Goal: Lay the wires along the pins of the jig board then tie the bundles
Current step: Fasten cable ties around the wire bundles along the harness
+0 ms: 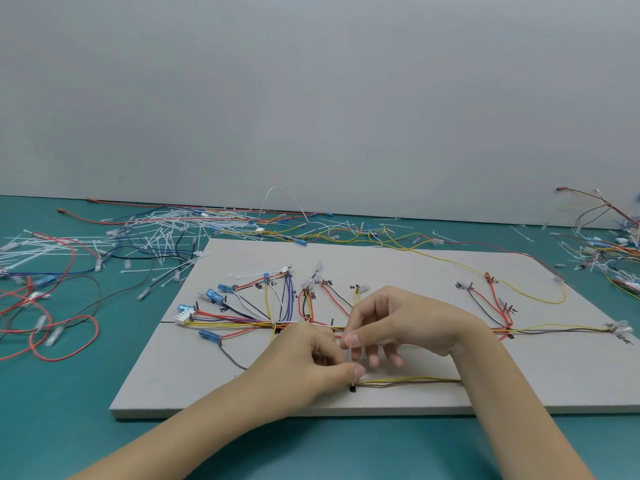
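I am sitting at a wire-harness assembly station, a small workshop or factory bench [69, 427] covered in a teal mat, backed by a plain grey wall [311, 81]. A grey jig board [398, 258] with pins and handwritten labels is lying in front of me, carrying coloured wires [242, 322] with blue and clear terminals. Loose white cable ties [162, 233] and spare leads [52, 327] are piling up along the back of the bench.
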The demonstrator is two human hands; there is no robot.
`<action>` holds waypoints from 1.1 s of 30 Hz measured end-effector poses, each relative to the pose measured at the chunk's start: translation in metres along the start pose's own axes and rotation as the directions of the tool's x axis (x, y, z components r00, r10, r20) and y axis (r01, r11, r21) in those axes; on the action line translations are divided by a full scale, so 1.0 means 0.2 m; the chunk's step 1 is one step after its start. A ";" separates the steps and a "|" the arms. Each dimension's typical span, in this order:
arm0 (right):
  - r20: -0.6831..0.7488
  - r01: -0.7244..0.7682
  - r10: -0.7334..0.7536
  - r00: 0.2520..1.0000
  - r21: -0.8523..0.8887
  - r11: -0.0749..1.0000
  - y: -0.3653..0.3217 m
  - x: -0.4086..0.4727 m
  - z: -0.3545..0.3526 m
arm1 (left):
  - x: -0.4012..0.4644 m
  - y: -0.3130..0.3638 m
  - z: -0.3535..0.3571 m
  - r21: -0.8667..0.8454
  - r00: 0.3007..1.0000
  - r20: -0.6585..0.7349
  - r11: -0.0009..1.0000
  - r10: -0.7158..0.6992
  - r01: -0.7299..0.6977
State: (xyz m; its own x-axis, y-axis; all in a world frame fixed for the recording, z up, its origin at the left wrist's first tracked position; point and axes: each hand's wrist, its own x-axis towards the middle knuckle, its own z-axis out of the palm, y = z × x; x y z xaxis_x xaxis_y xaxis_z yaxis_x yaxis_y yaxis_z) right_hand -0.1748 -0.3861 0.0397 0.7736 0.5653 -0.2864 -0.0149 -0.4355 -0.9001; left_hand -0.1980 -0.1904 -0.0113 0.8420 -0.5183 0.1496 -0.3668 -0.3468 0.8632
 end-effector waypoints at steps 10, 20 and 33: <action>0.051 0.008 -0.013 0.999 0.089 0.996 0.01 0.00 -0.01 | 0.01 -0.01 0.00 -0.005 0.998 0.064 1.000 -0.020 0.020; 0.095 0.014 -0.025 0.995 0.112 0.994 0.01 0.00 -0.01 | 0.02 0.00 0.00 0.012 0.995 0.059 0.997 -0.077 0.076; 0.027 -0.007 0.005 1.000 0.077 0.997 0.01 0.00 0.00 | 0.02 0.00 -0.01 -0.072 0.995 0.079 0.995 -0.057 0.063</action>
State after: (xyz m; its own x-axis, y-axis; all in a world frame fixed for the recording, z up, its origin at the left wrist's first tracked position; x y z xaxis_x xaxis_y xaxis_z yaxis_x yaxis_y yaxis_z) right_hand -0.1748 -0.3878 0.0388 0.7562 0.5817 -0.2996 -0.0690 -0.3844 -0.9206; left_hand -0.1945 -0.1912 -0.0101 0.8277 -0.5579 0.0610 -0.2833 -0.3215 0.9036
